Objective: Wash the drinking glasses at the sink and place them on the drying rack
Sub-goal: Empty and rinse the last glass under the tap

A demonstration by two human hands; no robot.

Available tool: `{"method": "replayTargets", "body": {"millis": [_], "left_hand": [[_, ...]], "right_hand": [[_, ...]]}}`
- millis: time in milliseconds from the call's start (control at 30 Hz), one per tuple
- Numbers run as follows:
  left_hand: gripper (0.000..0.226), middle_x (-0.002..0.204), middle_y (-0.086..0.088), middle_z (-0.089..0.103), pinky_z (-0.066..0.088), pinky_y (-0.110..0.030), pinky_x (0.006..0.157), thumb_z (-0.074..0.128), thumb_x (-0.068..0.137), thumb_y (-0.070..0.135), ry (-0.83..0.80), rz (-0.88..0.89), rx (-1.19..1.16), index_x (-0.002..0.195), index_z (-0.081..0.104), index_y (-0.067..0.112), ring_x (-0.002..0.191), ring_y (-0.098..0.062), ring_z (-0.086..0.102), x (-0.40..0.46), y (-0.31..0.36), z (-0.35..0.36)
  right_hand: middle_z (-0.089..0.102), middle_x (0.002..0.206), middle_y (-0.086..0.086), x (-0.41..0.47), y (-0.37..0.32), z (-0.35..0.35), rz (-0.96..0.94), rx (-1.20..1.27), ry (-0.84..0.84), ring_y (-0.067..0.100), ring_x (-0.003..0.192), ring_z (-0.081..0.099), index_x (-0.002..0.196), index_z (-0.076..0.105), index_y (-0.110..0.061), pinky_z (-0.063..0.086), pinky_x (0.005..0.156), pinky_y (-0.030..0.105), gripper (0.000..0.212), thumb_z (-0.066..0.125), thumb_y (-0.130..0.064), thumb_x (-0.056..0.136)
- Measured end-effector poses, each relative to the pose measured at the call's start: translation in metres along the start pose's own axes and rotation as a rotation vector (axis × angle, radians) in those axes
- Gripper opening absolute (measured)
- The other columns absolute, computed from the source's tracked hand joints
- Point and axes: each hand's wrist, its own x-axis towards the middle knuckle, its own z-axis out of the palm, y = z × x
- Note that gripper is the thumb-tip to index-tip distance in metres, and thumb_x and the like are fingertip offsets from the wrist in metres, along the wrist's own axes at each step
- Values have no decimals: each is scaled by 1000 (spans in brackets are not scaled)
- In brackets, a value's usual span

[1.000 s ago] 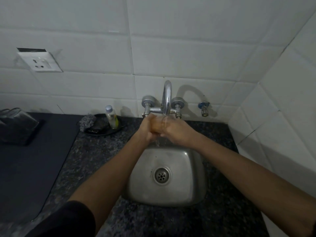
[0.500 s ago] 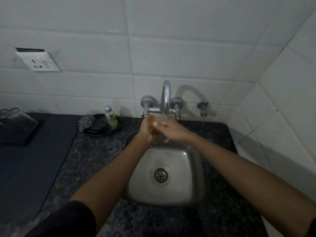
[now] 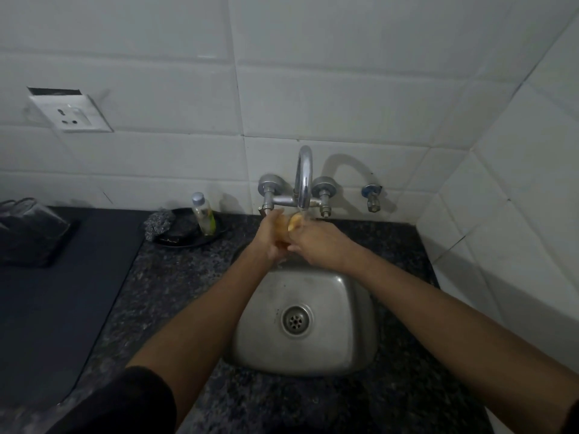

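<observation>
Both hands are together right under the tap (image 3: 303,180), at the back edge of the steel sink (image 3: 351,339). The left hand (image 3: 268,234) is wrapped round a clear drinking glass (image 3: 285,228), held tilted with its mouth toward the spout. The right hand (image 3: 318,244) is against the glass's open end, its fingers seemingly at or inside the rim; whether they curl on the rim or only rub it is hard to make out in this dim light. The glass is almost hidden between the hands, and only an amber-tinted patch of it shows.

This looks like the rinsing or rubbing part of the wash. Any water stream is too faint to confirm.

At the far left edge of the dark counter (image 3: 175,292) stands a black rack (image 3: 29,233) on a dark mat (image 3: 53,308), with what seems to be clear glassware in it. A soap bottle (image 3: 203,214) and a steel scrubber (image 3: 158,223) sit on a dish (image 3: 188,238) by the wall.

Next, I would guess, the glass wants emptying and a firm wet-handed carry well across to the left, set down gently.
</observation>
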Motion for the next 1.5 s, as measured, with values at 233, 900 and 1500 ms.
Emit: {"method": "replayTargets", "body": {"millis": [233,900,1500], "left_hand": [[44,99,-22,73,55,-47,90,45,103,34,-7,99,-119,105,68,-4,89,-34,74,-2,-6,0],[34,99,-15,73,56,-42,89,54,102,33,-19,102,-22,102,72,3,88,-27,73,-6,-12,-2],[49,100,-17,68,58,-50,89,79,63,26,259,240,-133,106,70,6,90,-32,70,-20,-14,6]], "right_hand": [[68,119,5,-1,-19,-4,242,712,9,18,102,68,133,64,-16,62,83,44,34,46,-34,110],[65,135,-4,-8,-8,18,225,696,25,13,121,63,142,60,-22,52,104,36,40,55,-30,103],[72,130,6,-19,-12,15,545,1776,-4,23,121,69,134,66,-22,58,100,47,32,60,-34,105]]}}
